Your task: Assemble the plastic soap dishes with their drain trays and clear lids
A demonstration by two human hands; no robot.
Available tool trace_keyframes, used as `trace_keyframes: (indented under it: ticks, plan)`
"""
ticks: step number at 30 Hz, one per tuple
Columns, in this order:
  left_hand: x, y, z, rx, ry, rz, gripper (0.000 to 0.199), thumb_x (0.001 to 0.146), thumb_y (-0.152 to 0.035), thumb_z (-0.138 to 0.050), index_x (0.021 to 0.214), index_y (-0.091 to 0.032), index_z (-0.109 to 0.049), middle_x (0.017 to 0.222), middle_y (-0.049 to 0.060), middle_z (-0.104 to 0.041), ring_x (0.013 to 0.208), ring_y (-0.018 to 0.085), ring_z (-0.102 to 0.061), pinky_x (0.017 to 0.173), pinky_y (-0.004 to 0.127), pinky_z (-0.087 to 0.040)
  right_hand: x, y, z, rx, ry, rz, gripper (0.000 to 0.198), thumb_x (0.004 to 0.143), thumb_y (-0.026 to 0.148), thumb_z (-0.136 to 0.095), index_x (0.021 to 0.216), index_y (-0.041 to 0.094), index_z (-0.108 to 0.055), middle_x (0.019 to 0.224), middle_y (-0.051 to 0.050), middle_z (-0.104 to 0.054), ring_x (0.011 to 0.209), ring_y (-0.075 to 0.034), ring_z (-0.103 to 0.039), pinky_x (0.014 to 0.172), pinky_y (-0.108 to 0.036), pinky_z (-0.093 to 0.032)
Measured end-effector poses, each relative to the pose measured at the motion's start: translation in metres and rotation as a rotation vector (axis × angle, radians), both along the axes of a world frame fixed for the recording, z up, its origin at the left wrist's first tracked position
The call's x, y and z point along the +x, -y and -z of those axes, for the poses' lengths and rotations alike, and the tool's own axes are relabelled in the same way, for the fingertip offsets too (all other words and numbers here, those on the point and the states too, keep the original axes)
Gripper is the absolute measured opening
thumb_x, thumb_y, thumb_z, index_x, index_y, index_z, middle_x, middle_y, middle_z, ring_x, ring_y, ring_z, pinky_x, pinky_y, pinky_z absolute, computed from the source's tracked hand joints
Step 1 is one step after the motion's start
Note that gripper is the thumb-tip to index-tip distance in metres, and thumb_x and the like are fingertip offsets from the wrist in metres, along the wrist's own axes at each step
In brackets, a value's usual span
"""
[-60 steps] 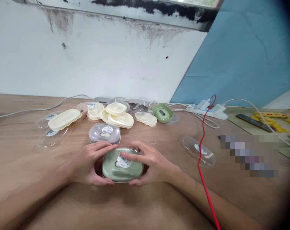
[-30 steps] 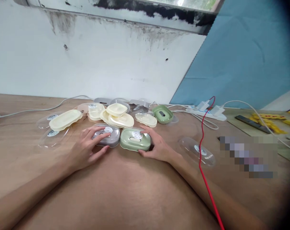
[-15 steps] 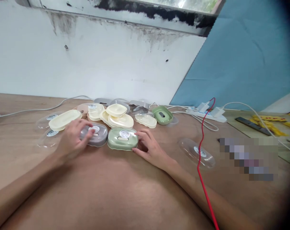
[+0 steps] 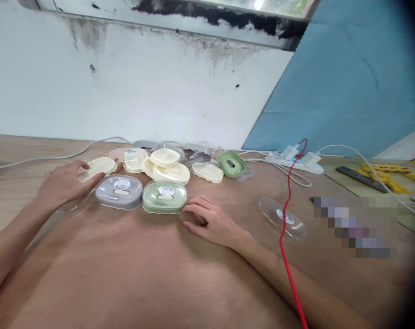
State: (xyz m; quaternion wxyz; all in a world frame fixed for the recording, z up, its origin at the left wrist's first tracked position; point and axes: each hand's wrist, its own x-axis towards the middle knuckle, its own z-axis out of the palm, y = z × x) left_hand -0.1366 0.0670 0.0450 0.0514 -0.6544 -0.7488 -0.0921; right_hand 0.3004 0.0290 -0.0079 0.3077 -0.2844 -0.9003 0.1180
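My left hand (image 4: 61,183) reaches over the left end of a long cream soap dish (image 4: 102,167), thumb at its front edge and fingers apart. Whether it grips the dish is unclear. Side by side in front stand a grey soap box (image 4: 118,197) and a green soap box (image 4: 164,204), each under a clear lid with a round sticker. My right hand (image 4: 214,221) rests on the table at the green box's right end. Its fingers are loosely bent and apart, the fingertips at the box's edge. Clear lids under my left hand are partly hidden.
Behind the boxes lie stacked cream pieces (image 4: 171,173), a green dish (image 4: 232,164) and several grey parts. On the right are a clear lid (image 4: 279,218), a hanging red cable (image 4: 285,256), a power strip (image 4: 296,163), and yellow items (image 4: 385,176). A blurred patch hides something nearby.
My left hand has moved left from the grey box to the long cream dish. The grey and green boxes have shifted left; my right hand has moved slightly left beside the green one.
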Motion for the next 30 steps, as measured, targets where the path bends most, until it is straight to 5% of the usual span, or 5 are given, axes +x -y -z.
trace_keyframes:
  ticks: [4, 9, 16, 23, 30]
  plan:
    - [0.0, -0.001, -0.003, -0.012, -0.046, 0.0, 0.083, 0.098, -0.086, -0.037, 0.132, -0.016, -0.065, 0.125, 0.018, -0.075, 0.106, 0.04, -0.068, 0.081, 0.039, -0.046, 0.0, 0.002, 0.0, 0.041, 0.056, -0.043, 0.034, 0.099, 0.036, -0.074, 0.131, 0.026, -0.072, 0.124, -0.009, -0.078, 0.12, -0.029, -0.069, 0.103, -0.048, -0.057]
    - [0.002, 0.003, -0.011, 0.001, 0.007, -0.039, 0.079, 0.094, -0.089, -0.042, 0.122, -0.019, -0.066, 0.095, 0.008, -0.074, 0.089, 0.034, -0.067, 0.068, 0.03, -0.039, 0.004, -0.001, -0.003, 0.078, -0.014, -0.055, 0.033, 0.099, 0.04, -0.074, 0.129, 0.026, -0.072, 0.12, -0.008, -0.081, 0.113, -0.026, -0.074, 0.101, -0.046, -0.056]
    - [0.017, 0.011, -0.021, 0.23, 0.026, -0.161, 0.048, 0.086, -0.072, -0.063, 0.092, -0.025, -0.053, 0.059, -0.004, -0.04, 0.07, 0.024, -0.052, 0.067, 0.026, -0.031, 0.039, -0.028, -0.004, 0.13, 0.0, 0.384, 0.013, 0.102, 0.031, -0.062, 0.109, 0.026, -0.072, 0.115, -0.008, -0.08, 0.111, -0.029, -0.073, 0.105, -0.052, -0.05]
    - [0.023, 0.014, -0.029, 0.238, 0.082, -0.236, 0.057, 0.077, -0.078, -0.067, 0.081, -0.026, -0.044, 0.058, -0.004, -0.042, 0.063, 0.021, -0.042, 0.064, 0.027, -0.028, 0.066, -0.048, 0.005, 0.19, 0.241, 0.842, 0.042, 0.102, 0.042, -0.058, 0.133, 0.016, -0.068, 0.151, -0.024, -0.059, 0.138, -0.045, -0.057, 0.114, -0.065, -0.044]
    - [0.019, 0.017, -0.044, 0.192, 0.135, -0.381, 0.061, 0.077, -0.086, -0.061, 0.082, -0.025, -0.057, 0.058, -0.002, -0.045, 0.067, 0.025, -0.047, 0.066, 0.031, -0.031, 0.091, -0.064, 0.014, 0.143, 0.454, 0.931, 0.035, 0.103, 0.035, -0.047, 0.112, 0.017, -0.076, 0.168, -0.016, -0.047, 0.156, -0.051, -0.034, 0.12, -0.079, -0.029]
